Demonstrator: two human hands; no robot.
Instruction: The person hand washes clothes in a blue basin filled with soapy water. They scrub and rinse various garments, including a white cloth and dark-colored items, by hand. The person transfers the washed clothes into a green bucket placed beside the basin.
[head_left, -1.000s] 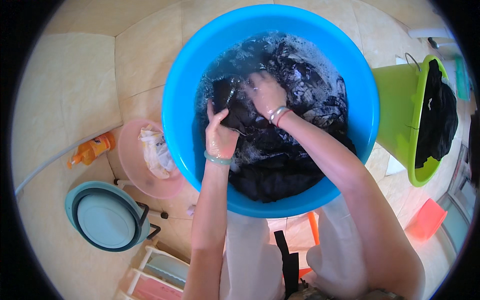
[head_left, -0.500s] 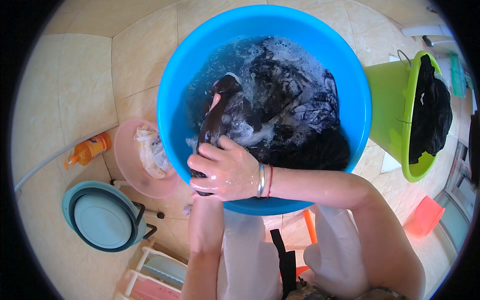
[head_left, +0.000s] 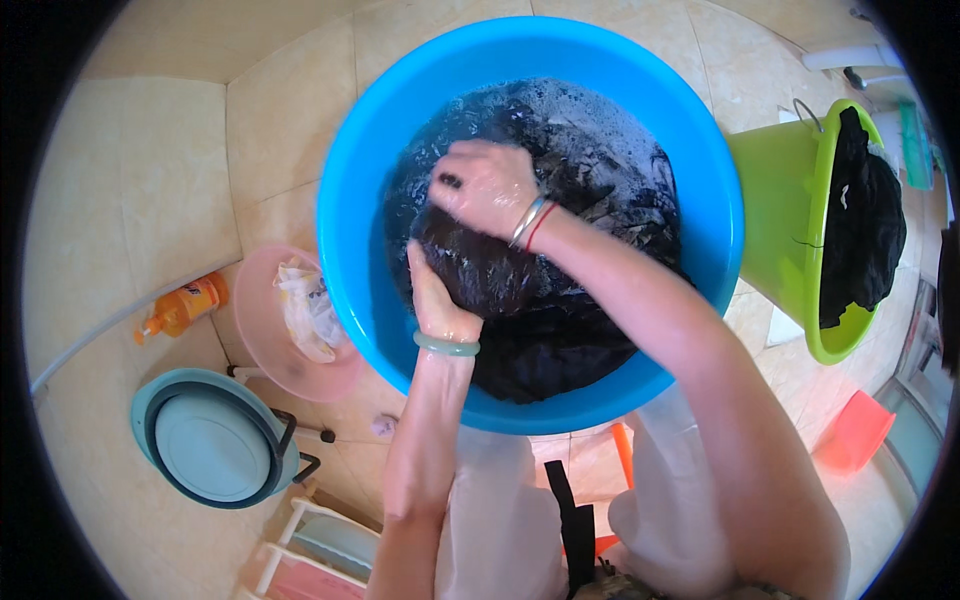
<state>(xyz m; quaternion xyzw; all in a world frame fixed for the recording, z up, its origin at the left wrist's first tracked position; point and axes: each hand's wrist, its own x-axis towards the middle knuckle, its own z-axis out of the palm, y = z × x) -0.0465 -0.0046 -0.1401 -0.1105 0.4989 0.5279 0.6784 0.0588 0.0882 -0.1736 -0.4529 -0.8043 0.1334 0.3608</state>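
In front of me a big blue basin (head_left: 345, 300) holds dark, foamy water and soaked black clothes (head_left: 550, 350). My left hand (head_left: 443, 302), a pale green bangle at its wrist, grips the near left side of a wet dark garment (head_left: 480, 268), thumb up and its other fingers hidden beneath. Over the garment's far end, my right hand (head_left: 490, 188) is curled and slightly blurred, with a silver bangle and a red string at the wrist. A dark bit of cloth shows between its fingers.
Left of the basin are a pink basin (head_left: 262, 345) with pale cloth, an orange bottle (head_left: 185, 305) and a grey-blue folding basin (head_left: 210, 455). A green bucket (head_left: 780, 220) with black clothes (head_left: 862, 220) stands right, beyond it a coral-coloured container (head_left: 855, 430).
My right hand has moved from my left wrist at the near rim up to the garment's far end. The garment has dropped lower, and my left hand now shows at its near side.
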